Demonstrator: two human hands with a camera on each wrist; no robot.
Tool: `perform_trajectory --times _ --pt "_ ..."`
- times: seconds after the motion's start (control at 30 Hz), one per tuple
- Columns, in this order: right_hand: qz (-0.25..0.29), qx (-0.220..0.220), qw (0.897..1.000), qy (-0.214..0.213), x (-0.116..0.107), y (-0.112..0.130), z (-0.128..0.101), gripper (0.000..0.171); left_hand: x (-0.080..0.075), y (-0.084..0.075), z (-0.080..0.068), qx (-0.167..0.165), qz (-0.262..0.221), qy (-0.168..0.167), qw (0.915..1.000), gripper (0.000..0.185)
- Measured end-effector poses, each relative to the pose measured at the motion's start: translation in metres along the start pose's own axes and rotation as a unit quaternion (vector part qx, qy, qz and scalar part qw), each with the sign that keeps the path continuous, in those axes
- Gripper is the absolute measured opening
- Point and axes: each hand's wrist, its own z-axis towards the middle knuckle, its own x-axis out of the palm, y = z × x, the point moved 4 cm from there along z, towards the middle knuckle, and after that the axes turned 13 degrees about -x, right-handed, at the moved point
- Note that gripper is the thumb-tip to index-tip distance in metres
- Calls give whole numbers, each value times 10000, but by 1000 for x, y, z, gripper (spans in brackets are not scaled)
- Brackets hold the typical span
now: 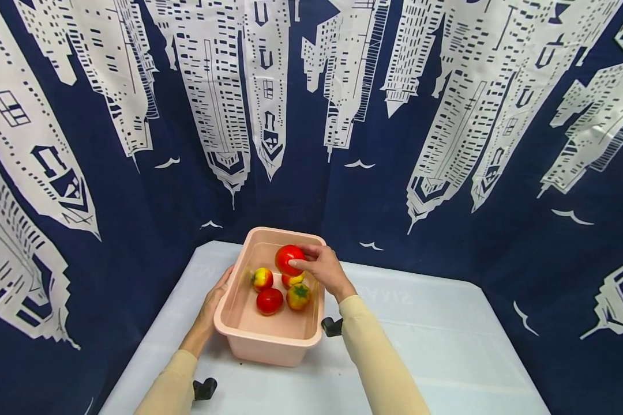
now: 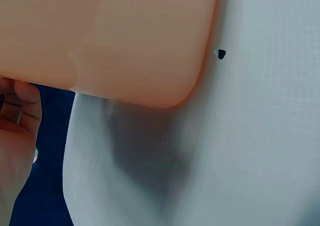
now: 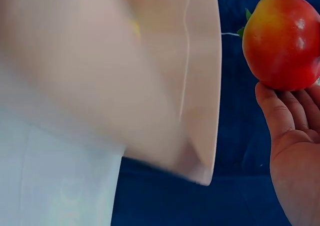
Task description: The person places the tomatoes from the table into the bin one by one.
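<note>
My right hand (image 1: 326,268) pinches a red tomato (image 1: 289,259) between thumb and fingers, over the far part of a pale pink plastic bin (image 1: 270,337). In the right wrist view the held tomato (image 3: 281,40) shows a yellow-orange patch and a green leaf tip. Below it in the bin lie a red tomato (image 1: 269,301), a yellow-red one (image 1: 262,279), a greenish-orange one (image 1: 298,297) and a partly hidden red-yellow one (image 1: 293,281). My left hand (image 1: 211,302) holds the bin's left side, its fingers curled at the edge in the left wrist view.
The bin stands on the left part of a table with a light cover (image 1: 420,340). Behind and at both sides hangs a dark blue curtain (image 1: 353,202) printed with white buildings. Black wrist mounts (image 1: 205,389) stick out from both sleeves.
</note>
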Motion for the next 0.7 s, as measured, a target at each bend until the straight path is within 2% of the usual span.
perform_trajectory --times 0.17,0.3,0.7 --pt "354 -191 9991 157 13 9 5 48 1 -1 0 -52 41 -28 10000 56" --pt "583 -37 9978 309 26 9 8 49 1 2 -1 -196 163 -121 9996 56" --pt "410 108 9976 556 49 17 6 53 0 1 -1 -180 102 -114 9997 56"
